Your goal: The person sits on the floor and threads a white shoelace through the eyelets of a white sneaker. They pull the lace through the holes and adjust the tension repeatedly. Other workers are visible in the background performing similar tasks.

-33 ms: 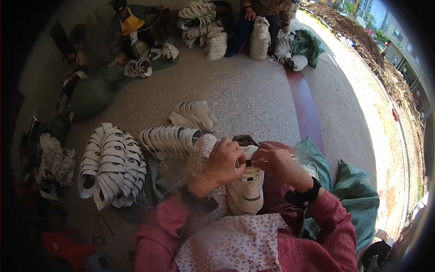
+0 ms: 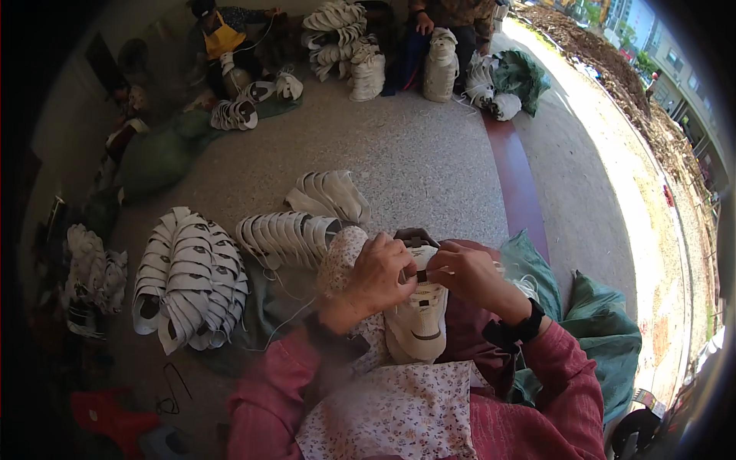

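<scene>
A white shoe upper (image 2: pixel 418 330) lies over my lap with its rounded toe toward me and a dark curved mark near the toe. My left hand (image 2: pixel 376 272) is closed at the left edge of its lacing area, thumb and fingers pinched together. From the other side, my right hand (image 2: pixel 479 277) pinches at the right edge, close to a small dark strip between the hands. The fingers partly hide the tongue and eyelets. Whether a lace is also between the fingertips is too small to tell. Loose white laces (image 2: pixel 526 286) show just beyond my right hand.
Nested stacks of white shoe uppers (image 2: pixel 190 280) stand on the floor at left, with another row (image 2: pixel 284 236) ahead. A green sack (image 2: pixel 598 326) lies at my right, a red stool (image 2: pixel 115 418) at lower left. Two people sit at the far side among more stacks (image 2: pixel 366 73).
</scene>
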Available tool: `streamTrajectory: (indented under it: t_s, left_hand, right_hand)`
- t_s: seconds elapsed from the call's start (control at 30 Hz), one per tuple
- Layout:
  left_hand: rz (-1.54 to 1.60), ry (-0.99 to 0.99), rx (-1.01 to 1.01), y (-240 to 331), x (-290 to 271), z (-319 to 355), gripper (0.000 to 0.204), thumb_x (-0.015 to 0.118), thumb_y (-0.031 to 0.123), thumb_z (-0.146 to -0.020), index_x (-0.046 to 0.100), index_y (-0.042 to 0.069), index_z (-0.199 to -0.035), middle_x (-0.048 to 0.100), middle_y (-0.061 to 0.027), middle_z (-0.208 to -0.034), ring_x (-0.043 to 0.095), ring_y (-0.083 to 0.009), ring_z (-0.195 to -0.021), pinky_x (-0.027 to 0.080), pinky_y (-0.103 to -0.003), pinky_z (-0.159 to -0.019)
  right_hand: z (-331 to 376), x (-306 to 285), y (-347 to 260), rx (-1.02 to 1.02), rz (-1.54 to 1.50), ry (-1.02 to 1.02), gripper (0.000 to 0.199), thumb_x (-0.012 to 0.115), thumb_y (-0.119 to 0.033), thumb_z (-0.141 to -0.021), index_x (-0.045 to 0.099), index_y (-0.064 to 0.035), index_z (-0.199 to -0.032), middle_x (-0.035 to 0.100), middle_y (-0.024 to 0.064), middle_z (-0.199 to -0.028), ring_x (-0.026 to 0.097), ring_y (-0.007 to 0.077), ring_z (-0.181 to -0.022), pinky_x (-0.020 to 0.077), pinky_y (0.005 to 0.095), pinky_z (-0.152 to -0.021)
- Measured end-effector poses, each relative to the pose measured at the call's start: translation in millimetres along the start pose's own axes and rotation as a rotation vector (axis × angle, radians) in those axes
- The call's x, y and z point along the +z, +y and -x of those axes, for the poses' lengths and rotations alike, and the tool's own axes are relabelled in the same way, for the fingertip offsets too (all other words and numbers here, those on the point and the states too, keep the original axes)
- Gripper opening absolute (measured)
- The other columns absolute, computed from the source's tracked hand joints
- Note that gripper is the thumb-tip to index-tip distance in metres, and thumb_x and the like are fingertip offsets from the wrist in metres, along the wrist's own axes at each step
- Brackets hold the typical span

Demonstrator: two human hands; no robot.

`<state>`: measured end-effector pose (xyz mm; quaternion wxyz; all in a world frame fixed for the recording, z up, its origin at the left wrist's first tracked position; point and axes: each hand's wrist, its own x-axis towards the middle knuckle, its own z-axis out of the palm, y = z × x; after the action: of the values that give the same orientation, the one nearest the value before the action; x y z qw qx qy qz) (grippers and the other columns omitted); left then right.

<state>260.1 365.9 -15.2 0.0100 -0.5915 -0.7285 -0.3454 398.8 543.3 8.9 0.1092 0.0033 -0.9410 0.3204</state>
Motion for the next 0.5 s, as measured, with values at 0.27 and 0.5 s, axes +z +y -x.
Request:
streamTrajectory:
  t_s: [0.27, 0.5]
  left_hand:
    - [-0.039, 0.081, 0.061, -2.4, 8.9, 0.9, 0.015, 0.076, 0.014, -0.070, 0.063, 0.010, -0.077, 0.059, -0.0026, -0.081, 0.054, -0.0252, -0.086, 0.042, -0.038, -0.081]
    - [0.118, -0.097, -0.090, -9.2, -9.9, -0.9, 0.029, 0.072, 0.019, -0.073, 0.060, 0.007, -0.096, 0.061, -0.0058, -0.082, 0.057, -0.0255, -0.083, 0.045, -0.039, -0.079]
  right_hand:
    - [-11.5, 14.3, -8.1, -0.068, 0.409, -0.106, 0.007, 0.065, -0.014, -0.079, 0.063, -0.0070, -0.077, 0.059, 0.0094, -0.084, 0.066, 0.0279, -0.080, 0.0528, 0.0398, -0.064]
    - [-0.4, -11.8, -1.3, -0.692, 0.667, -0.140, 0.009, 0.064, -0.013, -0.075, 0.061, -0.0052, -0.079, 0.048, 0.0038, -0.081, 0.059, 0.0157, -0.070, 0.0509, 0.0313, -0.058]
